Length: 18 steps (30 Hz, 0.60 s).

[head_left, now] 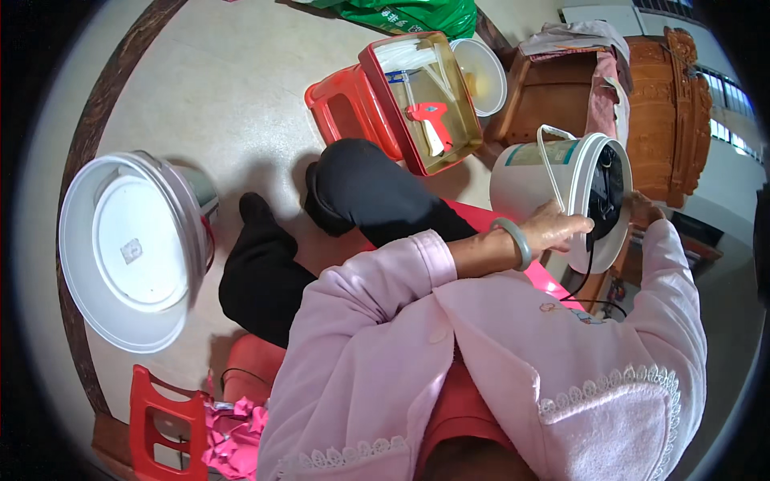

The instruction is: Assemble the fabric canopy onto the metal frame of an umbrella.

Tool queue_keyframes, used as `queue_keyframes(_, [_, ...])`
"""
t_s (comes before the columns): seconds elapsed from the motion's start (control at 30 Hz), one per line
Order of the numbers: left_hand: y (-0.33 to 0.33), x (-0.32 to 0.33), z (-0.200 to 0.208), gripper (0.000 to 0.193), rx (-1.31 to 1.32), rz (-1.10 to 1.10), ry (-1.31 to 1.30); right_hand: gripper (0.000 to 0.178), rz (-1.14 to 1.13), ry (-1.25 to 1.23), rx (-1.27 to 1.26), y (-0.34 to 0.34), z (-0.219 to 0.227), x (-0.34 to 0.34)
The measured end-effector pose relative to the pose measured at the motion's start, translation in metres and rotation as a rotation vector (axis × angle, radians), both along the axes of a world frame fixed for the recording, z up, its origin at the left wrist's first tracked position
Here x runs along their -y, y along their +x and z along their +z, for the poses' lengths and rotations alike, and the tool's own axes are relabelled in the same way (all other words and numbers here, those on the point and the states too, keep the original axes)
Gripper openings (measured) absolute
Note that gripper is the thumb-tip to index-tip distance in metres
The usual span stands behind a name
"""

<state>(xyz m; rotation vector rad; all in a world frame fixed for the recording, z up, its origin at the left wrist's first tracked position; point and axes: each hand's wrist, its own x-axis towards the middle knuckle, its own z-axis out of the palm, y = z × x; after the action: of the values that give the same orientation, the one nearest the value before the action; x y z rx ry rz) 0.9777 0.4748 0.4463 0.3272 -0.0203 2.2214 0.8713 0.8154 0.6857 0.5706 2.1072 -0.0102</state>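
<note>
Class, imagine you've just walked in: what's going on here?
A person is handling a white bucket, tilted with its mouth toward the right. The left hand is at its rim, by the handle; the right hand is at the rim's far side. Something black shows inside, and a black cord runs over the rim. Ahead, a red tray holds a red-and-white glue gun.

You can't really make out your right hand's (646,212) fingertips at the rim of the white bucket (525,183), and the black stuff (611,188) inside's too murky to ID. Top edge chops the green bag (433,16) too.
</note>
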Motion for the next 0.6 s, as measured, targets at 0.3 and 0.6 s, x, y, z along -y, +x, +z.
queue_keyframes(0.3, [0.02, -0.008, 0.009, 0.032, 0.196, 0.141, -0.088, 0.025, -0.17, -0.153, 0.029, 0.008, -0.022, 0.016])
queue_keyframes(0.6, [0.007, -0.059, 0.01, 0.031, 0.342, 0.022, -0.319, 0.019, -0.224, -1.362, 0.181, -0.001, -0.144, -0.28])
